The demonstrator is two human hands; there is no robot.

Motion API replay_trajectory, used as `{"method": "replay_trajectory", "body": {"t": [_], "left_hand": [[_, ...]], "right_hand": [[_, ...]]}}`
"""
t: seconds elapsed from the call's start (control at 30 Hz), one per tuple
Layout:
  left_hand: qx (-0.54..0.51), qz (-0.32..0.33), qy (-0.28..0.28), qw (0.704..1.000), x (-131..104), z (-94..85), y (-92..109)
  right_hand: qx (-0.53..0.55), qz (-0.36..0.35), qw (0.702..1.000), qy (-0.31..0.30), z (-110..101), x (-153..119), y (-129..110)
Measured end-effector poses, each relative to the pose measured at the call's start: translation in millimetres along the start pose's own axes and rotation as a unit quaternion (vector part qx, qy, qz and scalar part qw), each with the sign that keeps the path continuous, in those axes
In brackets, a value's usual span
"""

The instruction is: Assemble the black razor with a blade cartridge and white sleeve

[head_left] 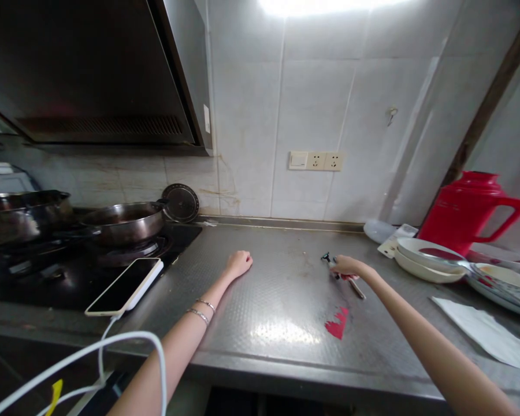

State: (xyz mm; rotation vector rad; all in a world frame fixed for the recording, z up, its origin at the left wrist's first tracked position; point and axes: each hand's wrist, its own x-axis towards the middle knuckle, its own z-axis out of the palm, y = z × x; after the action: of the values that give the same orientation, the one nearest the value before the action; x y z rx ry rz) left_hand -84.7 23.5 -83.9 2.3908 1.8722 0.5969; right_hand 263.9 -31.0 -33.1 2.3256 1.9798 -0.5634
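My left hand [239,263] rests on the metal countertop [281,294], curled into a loose fist with nothing showing in it. Two bracelets circle that wrist. On the right side of the counter, my right hand [345,267] is closed over a slim tool with a dark, forked head [325,256] poking out past the fingers. From under the same hand a thin silvery handle [357,289] sticks out toward me; whether it belongs to the same tool I cannot tell. A ragged-edged red piece [338,323], like cut paper, lies nearer to me, touched by neither hand.
Left, a smartphone [125,286] with a white cable lies by the black stove [69,271], which bears a steel pan [123,224] and a pot [23,216]. Right stand stacked bowls [429,268], a red thermos jug [463,211] and a white paper sheet [487,335].
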Motion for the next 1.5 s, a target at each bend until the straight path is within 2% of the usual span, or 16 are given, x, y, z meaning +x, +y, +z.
{"method": "replay_trajectory", "body": {"t": [0.1, 0.23, 0.3, 0.43, 0.6, 0.9, 1.23, 1.37, 1.5], "left_hand": [[-0.015, -0.051, 0.017, 0.998, 5.8, 0.3, 5.3], [-0.046, -0.099, 0.043, 0.993, 18.3, -4.5, 26.1], [-0.112, -0.087, 0.04, 0.989, 24.0, -7.6, 41.5], [-0.227, -0.041, 0.001, 0.973, 30.5, -9.4, 68.8], [-0.268, -0.022, -0.039, 0.962, 30.5, -5.5, 78.3], [-0.297, 0.005, -0.04, 0.954, 27.0, 2.8, 72.5], [-0.199, -0.033, -0.085, 0.976, 23.6, -3.3, 72.4], [-0.139, -0.03, -0.101, 0.985, 30.9, -9.8, 68.7], [-0.089, -0.017, -0.139, 0.986, 41.6, -15.5, 53.0]], "right_hand": [[0.008, -0.047, 0.998, 0.05, -4.8, -2.2, -17.8], [-0.02, -0.113, 0.983, 0.141, -3.6, -11.3, -59.5], [-0.038, -0.128, 0.973, 0.19, 1.9, -17.8, -82.8], [-0.053, -0.147, 0.963, 0.218, 16.7, -32.2, -122.0], [-0.074, -0.161, 0.955, 0.238, 28.1, -45.2, -147.6], [-0.072, -0.171, 0.956, 0.227, 40.1, -46.7, -161.1], [-0.073, -0.163, 0.96, 0.217, 47.1, -49.4, -167.7], [-0.078, -0.161, 0.958, 0.222, 49.8, -49.6, -153.4], [-0.082, -0.117, 0.963, 0.23, 39.4, -42.5, -114.9]]}}
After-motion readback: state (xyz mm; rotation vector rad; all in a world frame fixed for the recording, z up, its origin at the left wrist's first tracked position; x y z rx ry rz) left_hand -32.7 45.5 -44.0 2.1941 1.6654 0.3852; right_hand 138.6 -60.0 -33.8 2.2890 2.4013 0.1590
